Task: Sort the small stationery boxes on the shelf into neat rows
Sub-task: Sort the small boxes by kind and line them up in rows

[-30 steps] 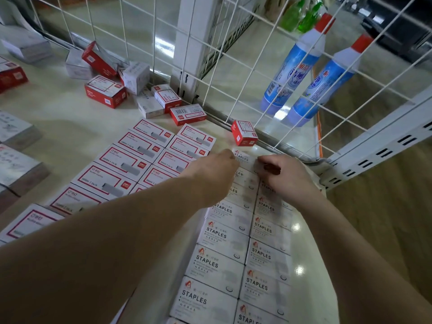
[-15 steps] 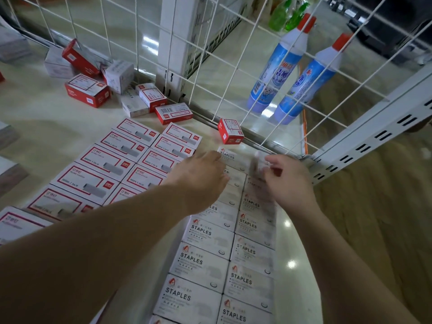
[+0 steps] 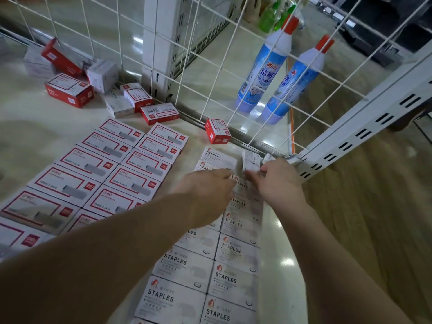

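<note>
Right hand point(image 3: 279, 181) pinches a tilted white staples box point(image 3: 251, 160) at centre frame, end of the white rows; left hand point(image 3: 208, 192) lies relaxed on neighbouring boxes. Likely light, stiff cardboard, slick faces: grip the short sides.

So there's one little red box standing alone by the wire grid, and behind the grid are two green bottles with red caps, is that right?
Not quite. The lone red box does stand by the wire grid, but the two red-capped bottles behind it are blue and white, not green. The head view shows this; the only green there is a blurred bit further back.
</note>
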Tool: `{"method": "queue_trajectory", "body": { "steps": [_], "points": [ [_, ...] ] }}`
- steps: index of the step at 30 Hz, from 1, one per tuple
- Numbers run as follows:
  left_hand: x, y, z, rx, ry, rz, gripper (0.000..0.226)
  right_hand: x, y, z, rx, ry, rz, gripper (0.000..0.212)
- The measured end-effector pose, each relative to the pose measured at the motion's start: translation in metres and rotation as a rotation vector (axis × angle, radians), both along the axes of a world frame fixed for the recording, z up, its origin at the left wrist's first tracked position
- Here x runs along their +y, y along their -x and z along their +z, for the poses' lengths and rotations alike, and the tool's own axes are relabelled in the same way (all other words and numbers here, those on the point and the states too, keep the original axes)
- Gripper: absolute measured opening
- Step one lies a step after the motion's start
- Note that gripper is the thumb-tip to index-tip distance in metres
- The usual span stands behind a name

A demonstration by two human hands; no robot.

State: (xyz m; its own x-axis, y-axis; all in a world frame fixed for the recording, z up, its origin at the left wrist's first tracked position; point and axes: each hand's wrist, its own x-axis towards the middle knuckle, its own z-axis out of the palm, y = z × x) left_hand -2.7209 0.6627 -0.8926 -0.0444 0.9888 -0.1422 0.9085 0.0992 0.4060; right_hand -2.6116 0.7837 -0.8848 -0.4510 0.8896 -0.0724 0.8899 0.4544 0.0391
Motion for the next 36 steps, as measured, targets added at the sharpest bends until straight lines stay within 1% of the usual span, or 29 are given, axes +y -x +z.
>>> {"method": "queue_trajectory", "body": {
  "steps": [2, 4, 7, 11, 16, 18, 21, 24, 28, 30, 32, 36],
  "points": [
    [-0.001, 0.001, 0.001, -0.007, 0.001, -0.007, 0.043, 0.001, 0.001, -0.003, 0.005, -0.009, -0.027, 0.054],
    [-0.002, 0.001, 0.001, -0.010, 0.004, -0.014, 0.043, 0.002, 0.000, -0.004, 0.000, -0.030, -0.023, 0.057],
    [-0.002, 0.002, 0.000, -0.012, -0.002, -0.014, 0.043, 0.002, -0.002, -0.005, -0.007, -0.057, -0.008, 0.054],
    [-0.002, 0.002, 0.001, -0.016, -0.002, -0.018, 0.043, 0.003, -0.007, -0.006, 0.092, -0.039, -0.051, 0.045],
    [-0.003, 0.003, 0.001, -0.020, 0.003, -0.019, 0.045, 0.003, -0.011, -0.004, 0.040, -0.026, -0.009, 0.045],
    [-0.003, 0.003, 0.001, -0.020, -0.001, -0.024, 0.045, 0.004, -0.013, -0.005, 0.048, -0.007, -0.019, 0.044],
    [-0.004, 0.003, 0.000, -0.023, -0.001, -0.022, 0.045, 0.004, -0.015, -0.004, 0.134, 0.018, -0.036, 0.042],
    [-0.005, 0.001, -0.002, -0.040, 0.004, -0.010, 0.047, 0.000, -0.017, 0.000, 0.270, 0.033, -0.053, 0.040],
    [-0.009, 0.000, 0.000, -0.143, 0.002, 0.053, 0.053, -0.005, -0.023, 0.001, 0.479, 0.056, -0.095, 0.036],
    [-0.012, 0.001, 0.004, -0.190, -0.046, 0.119, 0.050, -0.008, -0.026, 0.003, 0.547, 0.047, -0.113, 0.037],
    [-0.015, 0.002, 0.009, -0.226, -0.103, 0.197, 0.045, -0.012, -0.029, 0.007, 0.593, 0.022, -0.082, 0.040],
    [-0.020, 0.002, 0.018, -0.223, -0.157, 0.275, 0.038, -0.025, -0.036, 0.013, 0.701, 0.072, -0.012, 0.038]
  ]
}}
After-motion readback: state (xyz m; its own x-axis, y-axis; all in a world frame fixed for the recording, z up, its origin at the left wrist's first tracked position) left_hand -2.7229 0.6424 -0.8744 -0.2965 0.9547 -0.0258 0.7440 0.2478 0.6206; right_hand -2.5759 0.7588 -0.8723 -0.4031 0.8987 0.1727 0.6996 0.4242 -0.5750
